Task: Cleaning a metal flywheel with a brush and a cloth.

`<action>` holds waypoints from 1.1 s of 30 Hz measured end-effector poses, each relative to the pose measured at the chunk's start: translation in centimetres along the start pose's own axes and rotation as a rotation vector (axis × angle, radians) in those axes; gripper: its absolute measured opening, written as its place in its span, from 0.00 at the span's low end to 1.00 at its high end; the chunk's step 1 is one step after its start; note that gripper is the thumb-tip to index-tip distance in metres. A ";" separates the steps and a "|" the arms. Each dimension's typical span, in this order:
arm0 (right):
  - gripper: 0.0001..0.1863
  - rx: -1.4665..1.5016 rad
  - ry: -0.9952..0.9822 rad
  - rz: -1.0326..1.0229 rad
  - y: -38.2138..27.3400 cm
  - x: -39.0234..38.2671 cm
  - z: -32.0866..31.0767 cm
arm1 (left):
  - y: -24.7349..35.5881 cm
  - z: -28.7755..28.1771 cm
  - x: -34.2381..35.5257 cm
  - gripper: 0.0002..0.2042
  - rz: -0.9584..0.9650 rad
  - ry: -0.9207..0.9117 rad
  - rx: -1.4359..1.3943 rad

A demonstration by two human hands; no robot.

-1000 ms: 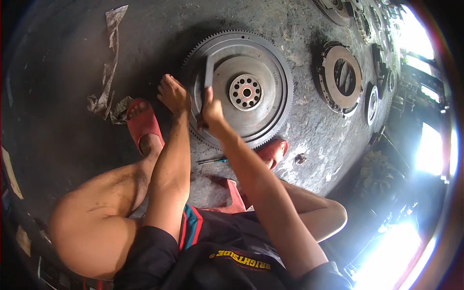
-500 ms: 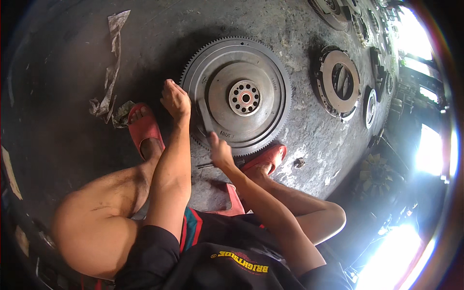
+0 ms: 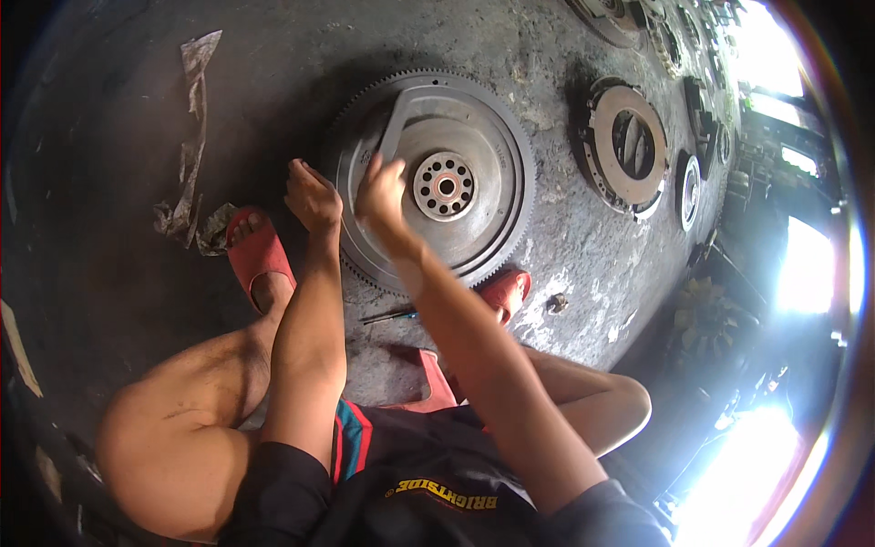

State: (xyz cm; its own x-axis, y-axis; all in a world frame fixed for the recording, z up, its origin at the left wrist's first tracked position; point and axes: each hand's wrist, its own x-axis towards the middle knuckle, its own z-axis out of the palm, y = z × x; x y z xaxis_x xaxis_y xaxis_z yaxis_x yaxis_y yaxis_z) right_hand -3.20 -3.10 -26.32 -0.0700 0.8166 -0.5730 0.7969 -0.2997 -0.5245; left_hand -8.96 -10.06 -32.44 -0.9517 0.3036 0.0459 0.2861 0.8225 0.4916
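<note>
A large grey flywheel (image 3: 497, 196) with a toothed outer ring lies flat on the floor in front of me. Its raised hub (image 3: 444, 216) has a ring of bolt holes around a central bore. My right hand (image 3: 381, 191) is closed around a flat grey strip-like tool (image 3: 395, 132), which reaches from the fist across the flywheel's left face toward its far rim. Beside the left rim, my left hand (image 3: 314, 199) is curled closed. Whatever its fingers may hold is hidden.
A thin rod-shaped tool (image 3: 390, 317) lies between the flywheel and my feet in red sandals (image 3: 262, 260). To the right are a clutch pressure plate (image 3: 609, 164), a small metal piece (image 3: 557, 304) and a fan-like part (image 3: 702, 319). A crumpled strip (image 3: 191, 150) lies left.
My right hand has moved away from me and slightly left, from the flywheel's near rim to its left face, carrying the strip-like tool. My left hand stays beside the rim.
</note>
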 end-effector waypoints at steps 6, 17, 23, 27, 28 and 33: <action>0.22 0.600 0.148 0.453 -2.7 13.7 -8.7 | 3.3 0.5 -0.2 0.07 -0.023 -0.074 -0.028; 0.25 -0.660 0.027 -0.342 8.7 10.8 -32.7 | 1.7 0.2 0.0 0.08 -0.037 -0.053 -0.066; 0.29 -0.796 0.018 -0.387 15.6 13.5 -35.0 | 2.0 0.7 -0.4 0.08 0.008 0.001 0.008; 0.29 -0.793 0.026 -0.531 10.3 17.6 -30.3 | 2.5 0.1 0.0 0.08 0.098 0.037 0.007; 0.29 -0.769 -0.062 -0.547 6.2 17.1 -27.2 | 1.6 -0.2 0.4 0.08 0.118 0.060 0.003; 0.21 -1.133 -0.387 -0.641 -1.9 17.9 -18.8 | 2.6 0.7 -0.4 0.10 0.045 -0.049 -0.033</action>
State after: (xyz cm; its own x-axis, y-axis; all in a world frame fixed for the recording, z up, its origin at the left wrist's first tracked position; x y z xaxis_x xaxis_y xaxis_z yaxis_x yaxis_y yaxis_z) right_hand 5.33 21.38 -23.75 -0.6246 0.4120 -0.6634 0.5995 0.7974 -0.0692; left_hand -7.81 -7.71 -31.81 -0.9311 0.3638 0.0267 0.3240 0.7912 0.5186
